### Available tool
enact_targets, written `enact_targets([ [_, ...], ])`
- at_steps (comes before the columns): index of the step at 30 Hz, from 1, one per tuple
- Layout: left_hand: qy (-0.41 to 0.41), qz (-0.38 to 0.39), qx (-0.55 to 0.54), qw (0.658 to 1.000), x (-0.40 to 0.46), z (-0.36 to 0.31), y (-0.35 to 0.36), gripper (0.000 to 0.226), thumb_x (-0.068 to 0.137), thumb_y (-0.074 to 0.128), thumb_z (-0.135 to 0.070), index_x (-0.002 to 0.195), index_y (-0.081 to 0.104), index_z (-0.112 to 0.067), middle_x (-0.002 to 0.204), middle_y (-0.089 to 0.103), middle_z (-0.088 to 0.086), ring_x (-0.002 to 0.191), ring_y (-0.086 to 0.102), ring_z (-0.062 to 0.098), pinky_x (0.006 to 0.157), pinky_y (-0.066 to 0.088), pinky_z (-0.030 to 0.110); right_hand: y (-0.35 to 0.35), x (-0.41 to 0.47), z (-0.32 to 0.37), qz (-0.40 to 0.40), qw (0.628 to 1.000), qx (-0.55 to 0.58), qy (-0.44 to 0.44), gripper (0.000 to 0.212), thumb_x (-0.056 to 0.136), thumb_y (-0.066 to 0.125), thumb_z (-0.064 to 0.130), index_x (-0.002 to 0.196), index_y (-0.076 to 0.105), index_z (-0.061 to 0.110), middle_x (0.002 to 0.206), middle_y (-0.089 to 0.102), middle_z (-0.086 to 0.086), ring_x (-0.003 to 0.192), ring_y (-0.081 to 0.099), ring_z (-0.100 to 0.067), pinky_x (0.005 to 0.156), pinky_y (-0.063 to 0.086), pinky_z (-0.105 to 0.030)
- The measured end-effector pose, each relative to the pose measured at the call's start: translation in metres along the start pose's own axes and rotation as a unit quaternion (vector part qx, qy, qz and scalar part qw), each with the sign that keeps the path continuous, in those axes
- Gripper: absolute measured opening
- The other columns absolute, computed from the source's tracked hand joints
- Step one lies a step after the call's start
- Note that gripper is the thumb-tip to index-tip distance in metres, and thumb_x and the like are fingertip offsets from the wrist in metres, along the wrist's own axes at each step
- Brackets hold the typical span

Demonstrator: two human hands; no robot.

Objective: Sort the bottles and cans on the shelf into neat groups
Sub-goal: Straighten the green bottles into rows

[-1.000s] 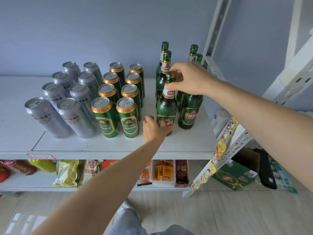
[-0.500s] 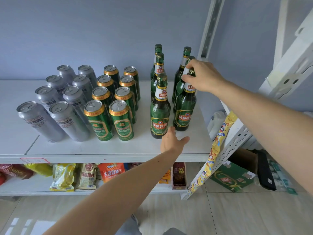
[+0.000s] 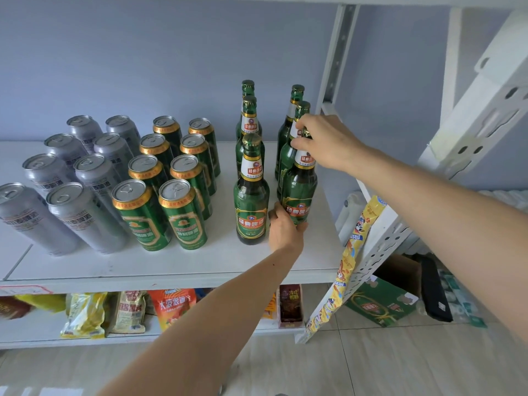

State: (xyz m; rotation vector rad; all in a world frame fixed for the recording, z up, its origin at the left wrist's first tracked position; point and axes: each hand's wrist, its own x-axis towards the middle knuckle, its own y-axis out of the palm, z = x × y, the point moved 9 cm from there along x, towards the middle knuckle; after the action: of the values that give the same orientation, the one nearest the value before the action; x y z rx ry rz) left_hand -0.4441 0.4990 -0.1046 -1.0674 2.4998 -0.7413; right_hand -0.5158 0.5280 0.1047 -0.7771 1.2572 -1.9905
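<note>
Several green beer bottles stand in two rows at the right of the white shelf (image 3: 171, 264). My right hand (image 3: 325, 141) grips the neck of the front right bottle (image 3: 300, 190), and my left hand (image 3: 285, 230) holds that bottle's base. The front left bottle (image 3: 251, 201) stands free beside it. Several green cans (image 3: 183, 215) fill the middle in two rows. Several silver cans (image 3: 83, 212) stand in two rows at the left.
A white perforated upright (image 3: 371, 252) with a yellow snack strip (image 3: 351, 261) leans at the shelf's right end. Snack bags (image 3: 125, 312) lie on the lower shelf. A green carton (image 3: 380, 304) sits on the floor at right. A grey wall is behind.
Both hands left the front left bottle and went right. My right hand now holds the front right bottle's neck and my left hand closed on its base.
</note>
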Motion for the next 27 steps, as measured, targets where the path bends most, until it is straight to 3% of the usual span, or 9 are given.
enact_targets([
  [4,0.009,0.0,0.024,1.0,-0.007,0.002,0.002,0.055,0.086,0.069,-0.023,0.128,0.036,-0.007,0.127,0.047,0.014,0.115,0.051,0.035,0.089,0.047,0.045,0.001,-0.005,-0.002,0.015,1.0,-0.006,-0.014,0.028,0.095,0.056,0.026,0.11,0.056,0.002,0.101,0.061,-0.015,0.087,0.061,-0.028,0.072,0.051,-0.035],
  [9,0.034,-0.006,0.043,0.998,-0.019,0.004,0.001,0.05,0.084,0.072,-0.025,0.118,0.04,-0.006,0.123,0.047,0.012,0.112,0.051,0.033,0.09,0.048,0.043,-0.001,-0.014,-0.005,0.024,0.999,-0.014,-0.015,0.037,0.093,0.058,0.029,0.113,0.057,-0.002,0.103,0.064,-0.019,0.089,0.064,-0.032,0.079,0.054,-0.047],
  [12,0.04,-0.006,0.045,0.998,-0.022,0.004,0.0,0.051,0.083,0.073,-0.025,0.117,0.04,-0.007,0.122,0.048,0.011,0.112,0.052,0.032,0.09,0.048,0.042,0.0,-0.019,-0.005,0.025,0.999,-0.01,-0.018,0.031,0.094,0.058,0.029,0.112,0.059,0.003,0.102,0.064,-0.014,0.088,0.064,-0.028,0.076,0.054,-0.039],
  [15,0.048,0.0,0.052,0.998,-0.022,0.003,-0.001,0.05,0.082,0.073,-0.026,0.114,0.039,-0.008,0.12,0.048,0.011,0.11,0.053,0.032,0.088,0.049,0.042,-0.003,-0.023,-0.005,0.017,1.0,-0.006,-0.023,0.035,0.094,0.059,0.027,0.122,0.057,0.007,0.106,0.061,-0.008,0.093,0.06,-0.024,0.071,0.044,-0.03],
  [20,0.055,0.005,0.067,0.996,-0.022,0.002,-0.005,0.051,0.081,0.074,-0.03,0.112,0.039,-0.009,0.118,0.05,0.01,0.106,0.055,0.031,0.081,0.048,0.039,-0.004,-0.023,-0.005,0.013,1.0,-0.017,-0.018,0.042,0.092,0.062,0.028,0.128,0.054,0.008,0.112,0.059,-0.011,0.093,0.057,-0.022,0.07,0.042,-0.029],
  [27,0.069,0.043,0.162,0.983,-0.025,-0.005,-0.022,0.048,0.083,0.071,-0.036,0.11,0.042,-0.01,0.111,0.062,0.012,0.099,0.062,0.032,0.076,0.049,0.038,-0.007,-0.022,-0.003,0.027,0.998,-0.052,-0.007,0.039,0.088,0.064,0.033,0.122,0.058,0.014,0.116,0.06,-0.009,0.103,0.058,-0.025,0.083,0.052,-0.041],
])
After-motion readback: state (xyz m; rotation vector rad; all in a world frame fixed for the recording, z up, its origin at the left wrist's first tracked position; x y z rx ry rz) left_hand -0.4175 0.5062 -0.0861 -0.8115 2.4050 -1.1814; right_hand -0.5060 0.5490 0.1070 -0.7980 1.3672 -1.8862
